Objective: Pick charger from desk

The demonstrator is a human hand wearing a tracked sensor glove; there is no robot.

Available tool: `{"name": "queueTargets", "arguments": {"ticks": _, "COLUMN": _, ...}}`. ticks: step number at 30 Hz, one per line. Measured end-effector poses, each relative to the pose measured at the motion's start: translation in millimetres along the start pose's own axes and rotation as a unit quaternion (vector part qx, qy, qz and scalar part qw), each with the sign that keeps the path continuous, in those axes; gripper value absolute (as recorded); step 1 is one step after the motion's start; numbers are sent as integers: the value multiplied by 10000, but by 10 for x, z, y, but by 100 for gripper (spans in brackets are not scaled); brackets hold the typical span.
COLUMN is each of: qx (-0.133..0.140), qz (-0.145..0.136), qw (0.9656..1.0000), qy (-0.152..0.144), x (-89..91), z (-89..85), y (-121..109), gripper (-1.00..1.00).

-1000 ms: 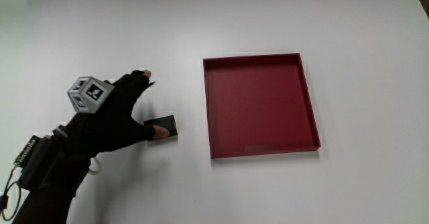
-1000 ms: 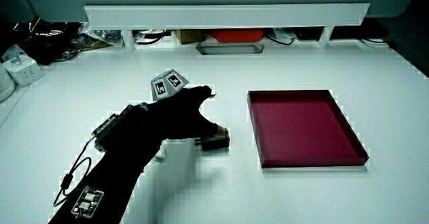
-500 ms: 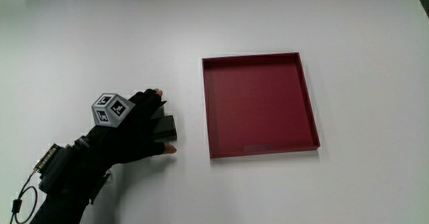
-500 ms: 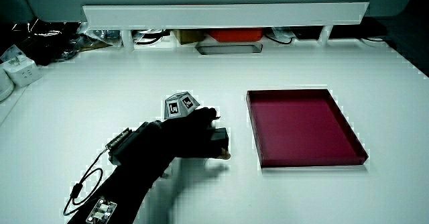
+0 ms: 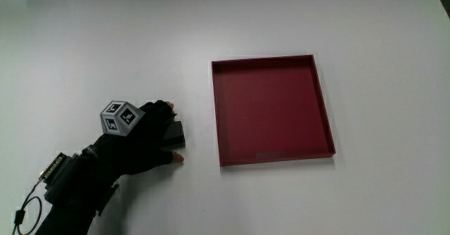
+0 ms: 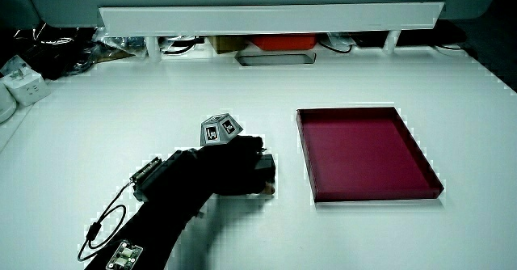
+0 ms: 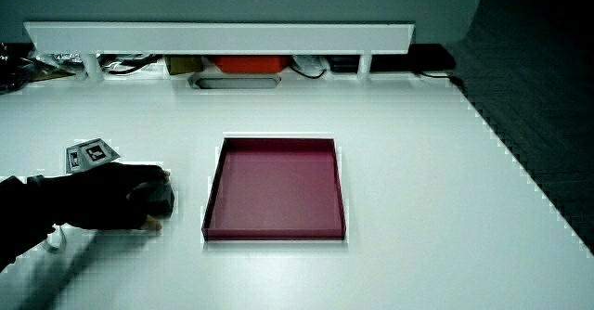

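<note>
The charger (image 5: 175, 134) is a small black block lying on the white desk beside the red tray (image 5: 273, 110). My gloved hand (image 5: 144, 140) lies over it with its fingers curled around it, thumb on the side nearer the person, so only one end of the charger shows. In both side views the hand (image 6: 230, 166) (image 7: 130, 199) covers most of the charger (image 6: 266, 167) (image 7: 163, 199), which still rests on the desk. The patterned cube (image 5: 118, 117) sits on the back of the hand.
The red tray (image 6: 367, 153) (image 7: 275, 189) holds nothing. A low white partition (image 6: 271, 17) runs along the table's edge farthest from the person, with cables and boxes under it. A cable (image 6: 109, 221) trails from the forearm.
The hand moved from beside the charger onto it and its fingers closed around it. The charger has stayed on the desk.
</note>
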Motion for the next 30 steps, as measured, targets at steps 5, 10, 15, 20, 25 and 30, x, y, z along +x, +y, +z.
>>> {"name": "queueTargets", "arguments": {"ticks": 5, "qx": 261, "qz": -143, "qw": 9995, "qy": 43, "x": 34, "z": 36, "y": -26, "gripper": 33}}
{"name": "queueTargets", "arguments": {"ticks": 10, "qx": 615, "qz": -378, "qw": 9974, "qy": 54, "x": 42, "z": 31, "y": -55, "gripper": 54}}
{"name": "queueTargets", "arguments": {"ticks": 15, "qx": 619, "qz": -346, "qw": 9975, "qy": -33, "x": 40, "z": 20, "y": -66, "gripper": 75}}
{"name": "queueTargets", "arguments": {"ticks": 20, "qx": 708, "qz": -472, "qw": 9964, "qy": 63, "x": 44, "z": 36, "y": -77, "gripper": 96}}
{"name": "queueTargets", "arguments": {"ticks": 25, "qx": 698, "qz": -469, "qw": 9964, "qy": 58, "x": 46, "z": 34, "y": -80, "gripper": 100}}
{"name": "queueTargets", "arguments": {"ticks": 30, "qx": 758, "qz": -518, "qw": 9957, "qy": 150, "x": 46, "z": 44, "y": -95, "gripper": 100}}
